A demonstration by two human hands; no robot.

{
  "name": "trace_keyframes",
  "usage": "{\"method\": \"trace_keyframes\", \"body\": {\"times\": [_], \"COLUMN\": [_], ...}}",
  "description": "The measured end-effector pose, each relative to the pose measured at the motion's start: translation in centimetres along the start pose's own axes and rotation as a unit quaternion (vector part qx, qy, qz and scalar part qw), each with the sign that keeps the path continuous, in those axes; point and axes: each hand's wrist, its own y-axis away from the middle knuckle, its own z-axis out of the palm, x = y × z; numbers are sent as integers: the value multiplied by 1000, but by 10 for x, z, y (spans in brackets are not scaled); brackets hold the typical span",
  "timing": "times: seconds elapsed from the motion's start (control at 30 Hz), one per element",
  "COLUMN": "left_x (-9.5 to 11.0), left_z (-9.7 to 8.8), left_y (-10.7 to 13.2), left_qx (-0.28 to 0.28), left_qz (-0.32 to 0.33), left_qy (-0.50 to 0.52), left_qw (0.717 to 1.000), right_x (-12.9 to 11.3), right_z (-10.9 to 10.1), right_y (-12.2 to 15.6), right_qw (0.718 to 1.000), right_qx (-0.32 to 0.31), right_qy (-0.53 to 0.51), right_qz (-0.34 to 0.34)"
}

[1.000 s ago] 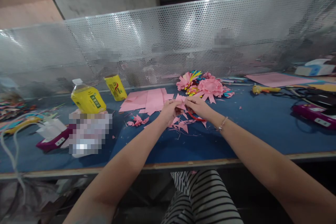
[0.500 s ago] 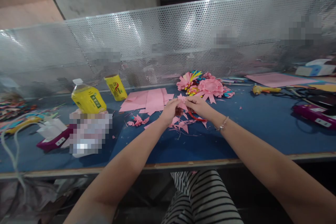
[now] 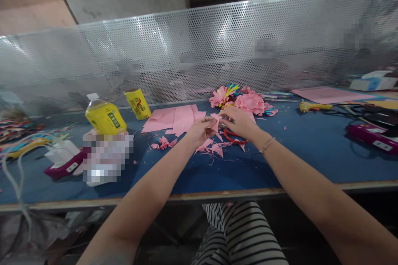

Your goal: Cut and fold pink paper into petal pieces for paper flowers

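Note:
My left hand (image 3: 201,131) pinches a small pink paper piece (image 3: 215,121) between thumb and fingers, above the blue tabletop. At its right edge, the curled fingers of my right hand (image 3: 238,122) meet the same piece. Below the hands lie pink paper scraps (image 3: 214,148) with pointed shapes. Red scissor-like handles (image 3: 236,137) rest under my right hand, the rest of the tool hidden. Flat pink paper sheets (image 3: 183,119) lie behind my left hand. Beyond my right hand sits a cluster of pink paper flowers (image 3: 250,103) with yellow and blue strips.
A bottle of yellow liquid (image 3: 105,116) and a yellow can (image 3: 137,104) stand on the left. Purple power strips (image 3: 373,136) lie at both sides with cables. A yellow glue gun (image 3: 315,107) rests at right. A perforated metal panel (image 3: 199,45) borders the table's back.
My right hand has lifted slightly and its fingers have shifted on the pink piece. The left hand has turned a little, and more of the red handles shows.

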Motion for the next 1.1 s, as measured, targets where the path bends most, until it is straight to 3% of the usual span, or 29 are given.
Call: {"method": "trace_keyframes", "body": {"times": [0.1,0.2,0.5,0.83,1.1], "left_x": [-2,-4,-7,-11,-12], "left_z": [-2,-3,-3,-7,-7], "left_y": [-2,-3,-4,-9,-9], "left_qx": [6,5,9,27,26], "left_qz": [72,112,135,206,206], "left_qy": [-39,-50,-54,-135,-174], "left_qw": [997,992,989,969,962], "right_x": [-2,-5,-2,-7,-7], "right_z": [2,6,15,12,15], "right_y": [0,0,-1,-3,-4], "right_qw": [992,978,936,931,940], "right_qx": [49,46,65,41,40], "right_qy": [-79,-160,-288,-299,-280], "right_qz": [88,124,192,204,189]}}
